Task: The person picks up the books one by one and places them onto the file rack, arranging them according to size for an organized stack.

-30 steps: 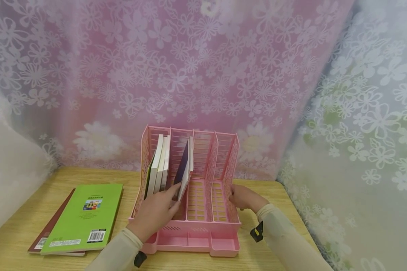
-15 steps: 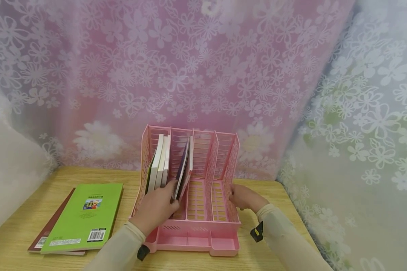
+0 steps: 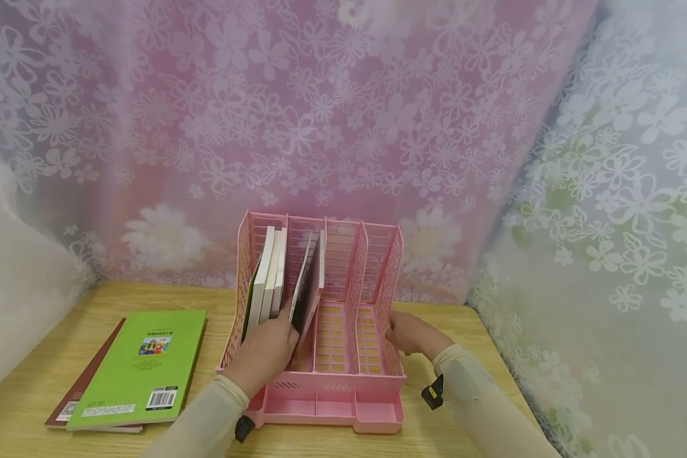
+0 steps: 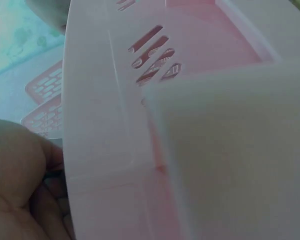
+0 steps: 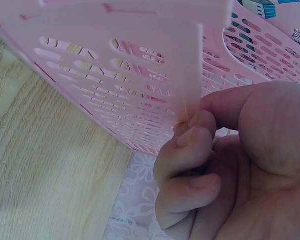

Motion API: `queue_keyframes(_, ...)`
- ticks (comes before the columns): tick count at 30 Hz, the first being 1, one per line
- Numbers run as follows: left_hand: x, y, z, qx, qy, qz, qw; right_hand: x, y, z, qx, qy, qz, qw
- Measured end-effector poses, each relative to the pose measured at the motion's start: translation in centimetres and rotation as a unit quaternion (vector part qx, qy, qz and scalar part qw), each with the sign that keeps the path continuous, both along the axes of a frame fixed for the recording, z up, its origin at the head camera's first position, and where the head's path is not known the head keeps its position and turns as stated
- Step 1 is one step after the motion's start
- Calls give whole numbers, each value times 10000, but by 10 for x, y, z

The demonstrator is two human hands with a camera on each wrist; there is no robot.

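Observation:
A pink desktop file rack (image 3: 333,381) with upright dividers stands on the table. My left hand (image 3: 266,351) grips the near edge of a thin dark-and-white book (image 3: 302,294), which leans in the second compartment from the left beside another book (image 3: 321,264). In the left wrist view that hand (image 4: 25,185) is close to the rack's front; the fingertips are partly hidden. My right hand (image 3: 415,334) holds the rack's right side wall. In the right wrist view, the thumb and curled fingers of this hand (image 5: 230,160) pinch the wall's edge (image 5: 185,70).
Several books (image 3: 268,280) stand upright in the leftmost compartment. A green book (image 3: 143,369) lies on a maroon book (image 3: 83,397) at the left of the wooden table (image 3: 446,413). A flowered curtain (image 3: 343,127) hangs behind the rack.
The thin book in my left hand has turned, its dark blue face giving way to a white edge and black-and-white side. My right hand stays on the rack wall.

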State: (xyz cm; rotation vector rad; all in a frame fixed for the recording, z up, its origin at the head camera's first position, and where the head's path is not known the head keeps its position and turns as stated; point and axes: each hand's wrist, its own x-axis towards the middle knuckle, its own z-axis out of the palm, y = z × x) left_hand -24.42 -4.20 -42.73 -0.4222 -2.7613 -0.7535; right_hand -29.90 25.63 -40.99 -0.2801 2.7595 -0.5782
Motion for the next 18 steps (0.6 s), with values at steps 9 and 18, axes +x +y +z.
queue_keyframes(9, -2, 2, 1, 70, 191, 103, 9997, 1, -2, 2, 42, 18, 10, 10000)
queue_keyframes(18, 1, 8, 5, -229, -340, -113, 9991, 2, -1, 1, -27, -8, 49, 10000)
